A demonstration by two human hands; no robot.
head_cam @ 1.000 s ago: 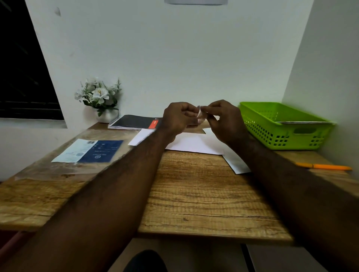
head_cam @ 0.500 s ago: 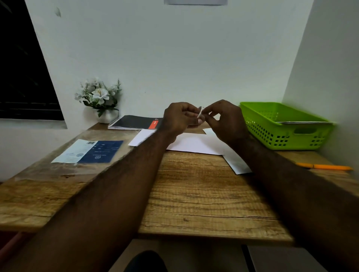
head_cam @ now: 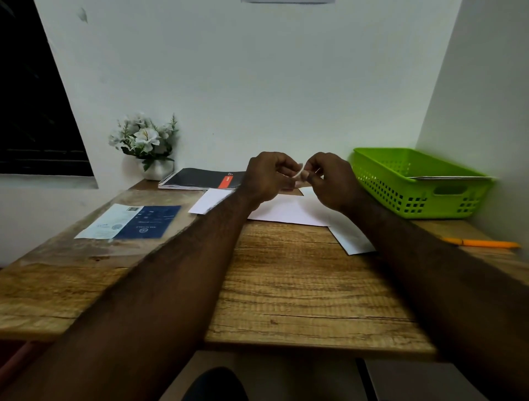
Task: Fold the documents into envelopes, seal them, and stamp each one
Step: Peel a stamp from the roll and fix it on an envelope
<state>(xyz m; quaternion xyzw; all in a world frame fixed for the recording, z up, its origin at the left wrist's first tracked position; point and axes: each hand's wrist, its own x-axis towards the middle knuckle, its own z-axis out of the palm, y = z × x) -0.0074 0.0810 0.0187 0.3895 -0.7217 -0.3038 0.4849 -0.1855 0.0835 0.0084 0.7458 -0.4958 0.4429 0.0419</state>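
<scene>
Left of the green basket (head_cam: pixel 386 190), my left hand (head_cam: pixel 269 177) and right hand (head_cam: pixel 329 180) pinch a white slip (head_cam: pixel 299 173); too small to say what it is. Behind both hands a brown corner (head_cam: pixel 298 191) shows, the rest hidden. White sheet (head_cam: pixel 286 213), left of the basket: partly covered by my forearms. Inside the basket, only a paper edge (head_cam: pixel 452 177) shows. Far left of the basket, blue leaflet (head_cam: pixel 148 221): print blurred, unreadable. Up left of the basket, wall paper (head_cam: pixel 286 1) is cut by the top edge.
</scene>
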